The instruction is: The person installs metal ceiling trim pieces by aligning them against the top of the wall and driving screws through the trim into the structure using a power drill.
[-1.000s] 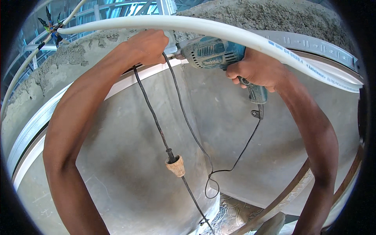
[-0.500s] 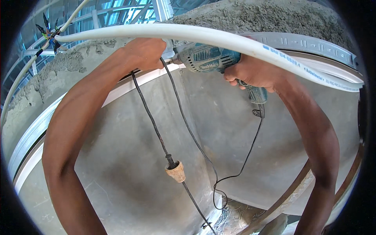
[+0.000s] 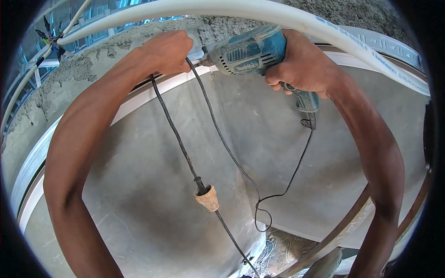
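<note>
The drill (image 3: 250, 51) sits at the upper centre of the frame, nearly level, its chuck end pointing toward the left hand (image 3: 169, 52). The right hand (image 3: 306, 65) has its grip wrapped round the handle. The left grip is curled into a fist by the pale strip (image 3: 134, 105); its fingertips are hidden, so I cannot tell whether it pinches the black cable (image 3: 173, 123) hanging beneath. A slip of the chuck could strike those nearby knuckles; the looped drill cord (image 3: 305, 155) might snag if pulled. The drill casing is dusty blue-green; the grey wall (image 3: 139, 185) looks smooth, the concrete (image 3: 352, 11) above crumbly. A tan, cone-shaped connector (image 3: 206, 198) hangs lower centre; a rounded white cable (image 3: 204, 7) arches across the top.
</note>
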Tool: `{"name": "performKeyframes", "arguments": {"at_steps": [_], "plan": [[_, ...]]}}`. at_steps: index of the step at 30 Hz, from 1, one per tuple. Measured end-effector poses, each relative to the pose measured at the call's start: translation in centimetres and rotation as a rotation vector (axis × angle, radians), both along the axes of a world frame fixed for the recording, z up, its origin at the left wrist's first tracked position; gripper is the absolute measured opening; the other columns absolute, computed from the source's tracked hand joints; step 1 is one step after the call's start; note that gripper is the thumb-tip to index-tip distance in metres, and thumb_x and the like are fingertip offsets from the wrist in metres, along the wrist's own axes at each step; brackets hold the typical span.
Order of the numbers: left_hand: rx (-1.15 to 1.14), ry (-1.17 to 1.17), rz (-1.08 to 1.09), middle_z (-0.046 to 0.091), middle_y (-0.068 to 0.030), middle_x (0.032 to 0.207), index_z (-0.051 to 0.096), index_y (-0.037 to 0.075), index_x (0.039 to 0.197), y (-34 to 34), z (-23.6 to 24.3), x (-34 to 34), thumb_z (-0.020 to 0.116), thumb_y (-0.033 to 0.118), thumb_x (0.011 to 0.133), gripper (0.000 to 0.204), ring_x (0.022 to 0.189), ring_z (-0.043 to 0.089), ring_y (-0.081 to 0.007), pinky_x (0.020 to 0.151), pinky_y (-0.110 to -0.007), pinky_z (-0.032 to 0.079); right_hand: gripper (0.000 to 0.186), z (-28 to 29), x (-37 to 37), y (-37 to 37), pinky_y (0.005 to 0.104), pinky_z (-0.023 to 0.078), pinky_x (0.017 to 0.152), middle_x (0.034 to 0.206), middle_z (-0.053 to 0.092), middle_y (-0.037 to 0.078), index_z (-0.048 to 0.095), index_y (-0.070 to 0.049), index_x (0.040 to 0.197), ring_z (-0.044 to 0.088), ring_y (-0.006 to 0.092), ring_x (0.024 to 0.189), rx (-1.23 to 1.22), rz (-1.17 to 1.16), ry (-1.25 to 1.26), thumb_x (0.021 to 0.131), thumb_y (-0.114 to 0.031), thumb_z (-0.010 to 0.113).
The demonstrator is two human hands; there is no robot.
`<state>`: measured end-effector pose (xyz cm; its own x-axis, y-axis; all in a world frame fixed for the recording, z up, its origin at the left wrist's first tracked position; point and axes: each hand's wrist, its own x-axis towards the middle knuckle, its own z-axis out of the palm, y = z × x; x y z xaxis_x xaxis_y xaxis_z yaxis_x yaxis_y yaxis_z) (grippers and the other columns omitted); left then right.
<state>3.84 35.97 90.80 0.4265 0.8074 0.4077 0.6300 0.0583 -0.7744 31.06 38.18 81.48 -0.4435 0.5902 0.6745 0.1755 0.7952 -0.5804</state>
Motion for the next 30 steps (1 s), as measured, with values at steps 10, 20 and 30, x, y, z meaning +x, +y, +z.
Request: {"name": "performKeyframes", "arguments": {"at_steps": [10, 20, 30], "plan": [[-0.071, -0.091, 0.129, 0.064, -0.0296, 0.104, 0.068, -0.010, 0.094, 0.0, 1.3, 1.5, 0.078, 0.027, 0.076, 0.043, 0.105, 0.064, -0.0437, 0.090, -0.047, 0.053, 0.036, 1.3, 0.1, 0.6, 0.0305, 0.044, 0.046, 0.068, 0.062, 0.007, 0.061, 0.004, 0.099, 0.053, 0.0123, 0.052, 0.036, -0.016, -0.074, 0.064, 0.004, 0.067], [-0.044, -0.070, 0.043, 0.067, -0.0272, 0.103, 0.070, -0.009, 0.095, -0.3, 1.2, 1.2, 0.078, 0.026, 0.078, 0.039, 0.102, 0.066, -0.0430, 0.089, -0.048, 0.054, 0.020, 1.4, 0.0, -0.3, 0.0329, 0.047, 0.048, 0.065, 0.062, 0.010, 0.066, 0.007, 0.081, 0.056, 0.0169, 0.052, 0.033, -0.139, -0.071, 0.065, -0.006, 0.064], [0.003, -0.033, 0.008, 0.069, -0.0268, 0.096, 0.071, -0.008, 0.089, 0.3, 1.5, 0.7, 0.076, 0.025, 0.076, 0.035, 0.096, 0.067, -0.0433, 0.086, -0.048, 0.055, 0.014, 1.5, 0.2, 0.5, 0.0330, 0.046, 0.046, 0.062, 0.061, 0.011, 0.064, 0.007, 0.075, 0.057, 0.0174, 0.051, 0.037, -0.109, -0.077, 0.064, -0.002, 0.064]]}}
